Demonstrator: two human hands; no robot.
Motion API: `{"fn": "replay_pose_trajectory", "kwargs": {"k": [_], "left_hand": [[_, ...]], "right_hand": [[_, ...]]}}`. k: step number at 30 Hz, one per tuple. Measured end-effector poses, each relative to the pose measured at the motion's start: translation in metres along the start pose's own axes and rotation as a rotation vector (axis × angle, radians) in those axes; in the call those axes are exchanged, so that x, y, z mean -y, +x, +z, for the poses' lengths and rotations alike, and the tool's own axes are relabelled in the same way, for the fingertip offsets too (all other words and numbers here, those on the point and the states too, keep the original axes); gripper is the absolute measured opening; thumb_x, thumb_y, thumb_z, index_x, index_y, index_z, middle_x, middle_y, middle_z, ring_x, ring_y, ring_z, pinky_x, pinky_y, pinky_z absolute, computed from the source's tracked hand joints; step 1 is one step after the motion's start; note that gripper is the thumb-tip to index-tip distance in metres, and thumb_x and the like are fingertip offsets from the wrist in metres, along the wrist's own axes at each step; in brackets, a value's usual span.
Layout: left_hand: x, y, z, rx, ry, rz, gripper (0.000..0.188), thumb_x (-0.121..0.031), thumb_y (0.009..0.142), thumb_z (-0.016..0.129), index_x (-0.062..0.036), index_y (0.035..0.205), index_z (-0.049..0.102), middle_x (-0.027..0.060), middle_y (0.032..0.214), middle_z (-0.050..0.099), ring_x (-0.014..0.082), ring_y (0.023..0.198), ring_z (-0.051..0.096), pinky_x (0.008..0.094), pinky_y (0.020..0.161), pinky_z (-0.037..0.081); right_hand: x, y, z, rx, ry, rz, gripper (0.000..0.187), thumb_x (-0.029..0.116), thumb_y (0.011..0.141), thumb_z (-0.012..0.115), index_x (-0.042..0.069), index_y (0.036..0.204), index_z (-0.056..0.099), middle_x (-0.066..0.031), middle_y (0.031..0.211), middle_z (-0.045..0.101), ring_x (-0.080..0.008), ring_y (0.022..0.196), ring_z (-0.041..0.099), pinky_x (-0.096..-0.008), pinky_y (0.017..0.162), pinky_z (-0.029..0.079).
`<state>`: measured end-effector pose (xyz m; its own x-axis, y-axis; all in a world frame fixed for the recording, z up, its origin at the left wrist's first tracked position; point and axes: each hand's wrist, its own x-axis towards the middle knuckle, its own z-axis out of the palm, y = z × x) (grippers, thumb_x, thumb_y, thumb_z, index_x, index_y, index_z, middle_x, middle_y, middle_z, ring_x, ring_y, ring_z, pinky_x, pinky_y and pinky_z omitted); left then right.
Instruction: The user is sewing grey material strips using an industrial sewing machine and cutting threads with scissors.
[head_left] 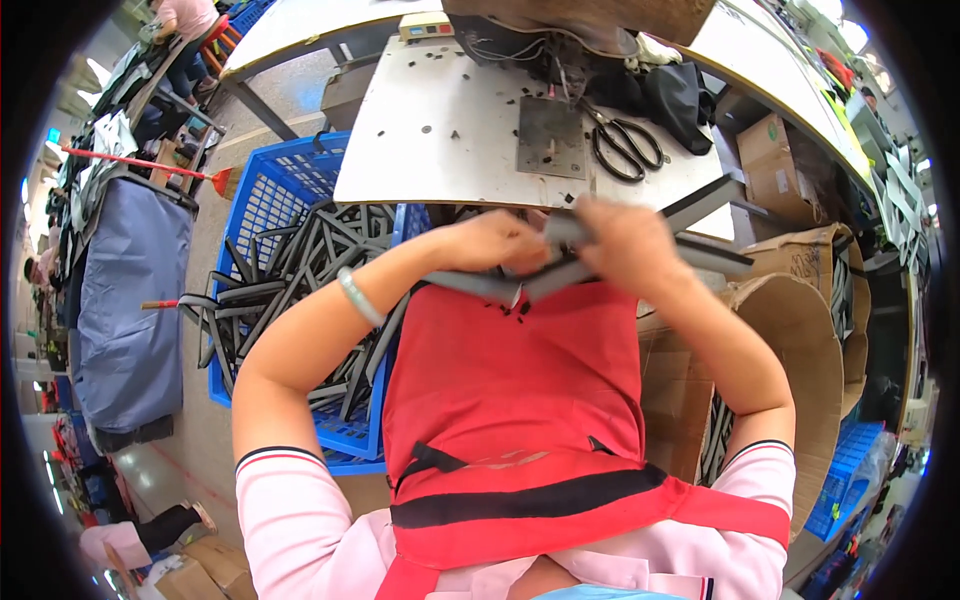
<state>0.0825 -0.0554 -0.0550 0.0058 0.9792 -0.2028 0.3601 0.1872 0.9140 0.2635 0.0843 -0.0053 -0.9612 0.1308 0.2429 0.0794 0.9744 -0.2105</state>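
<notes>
Above the lap of my red apron [515, 375], both hands are close together at the table's front edge. My left hand [500, 243] is closed with its fingertips pinched on a grey strip [480, 285]. My right hand [625, 245], smeared by motion, is wrapped round grey-and-black strips [700, 205] whose ends stick out to the right. The strips cross between the hands, and their exact overlap is hidden by my fingers. Small black scraps [523, 308] lie on the apron just below.
A blue plastic crate [235, 340] full of similar strips stands at my left. On the white table [400, 140] are black-handled scissors [625, 145], a metal plate, dark cloth [680, 100] and a machine [580, 20]. An open cardboard box [800, 350] stands at my right.
</notes>
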Motion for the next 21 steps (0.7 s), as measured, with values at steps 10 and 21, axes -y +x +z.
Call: {"fn": "replay_pose_trajectory", "kwargs": {"k": [10, 21], "left_hand": [[-0.083, -0.007, -0.039, -0.441, 0.278, 0.185, 0.027, -0.026, 0.091, 0.065, 0.0005, 0.092, 0.073, 0.0015, 0.072, 0.064, 0.0083, 0.064, 0.055, 0.0259, 0.059, 0.044], [-0.088, 0.029, -0.054, -0.441, 0.037, 0.082, 0.028, -0.023, 0.086, 0.070, 0.0034, 0.096, 0.072, 0.0039, 0.077, 0.066, 0.0100, 0.070, 0.055, 0.0275, 0.064, 0.046]], "right_hand": [[-0.034, 0.009, -0.045, -0.027, 0.196, 0.101, 0.051, 0.034, 0.076, 0.079, 0.005, 0.112, 0.058, -0.0192, 0.083, 0.068, -0.0326, 0.079, 0.068, -0.0391, 0.071, 0.051], [-0.065, 0.029, -0.067, -0.040, 0.081, 0.169, 0.044, 0.020, 0.074, 0.066, 0.004, 0.116, 0.061, -0.0202, 0.095, 0.067, -0.0383, 0.093, 0.063, -0.0441, 0.082, 0.050]]}}
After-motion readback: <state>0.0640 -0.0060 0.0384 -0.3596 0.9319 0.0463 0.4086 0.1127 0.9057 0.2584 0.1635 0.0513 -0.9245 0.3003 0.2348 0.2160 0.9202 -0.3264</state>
